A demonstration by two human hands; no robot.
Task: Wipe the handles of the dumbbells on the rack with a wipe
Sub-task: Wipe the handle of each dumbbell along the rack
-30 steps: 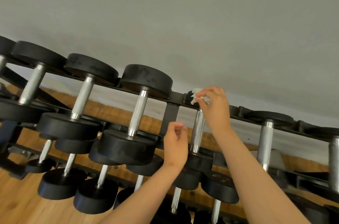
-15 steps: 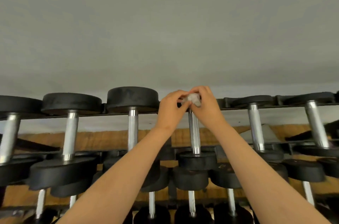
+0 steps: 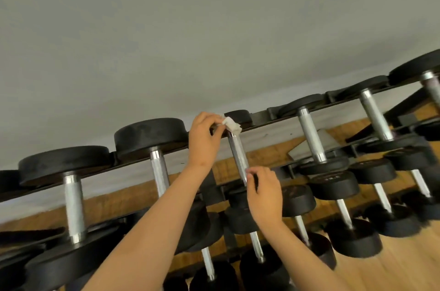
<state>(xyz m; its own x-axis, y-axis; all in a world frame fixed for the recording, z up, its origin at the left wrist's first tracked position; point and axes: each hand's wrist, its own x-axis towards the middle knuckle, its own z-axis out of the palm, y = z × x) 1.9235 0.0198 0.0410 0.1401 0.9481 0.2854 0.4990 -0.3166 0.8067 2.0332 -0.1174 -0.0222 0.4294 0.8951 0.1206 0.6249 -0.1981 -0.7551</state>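
A black rack [image 3: 260,117] carries rows of black dumbbells with chrome handles. My left hand [image 3: 204,139] pinches a crumpled white wipe [image 3: 232,125] at the top end of the thin handle [image 3: 238,155] of a small dumbbell on the upper row. My right hand [image 3: 264,194] is at the lower end of that same handle, with its curled fingertips around it. The front head of this dumbbell is mostly hidden behind my right hand.
Larger dumbbells sit to the left [image 3: 160,171] and right [image 3: 310,134] on the same row. Smaller ones [image 3: 342,211] fill the rows below. A grey wall [image 3: 214,28] rises behind the rack, and wooden floor [image 3: 404,267] lies beneath.
The wipe has passed from my right hand to my left at the handle's top. My right hand has dropped to the handle's lower end. The view has tilted.
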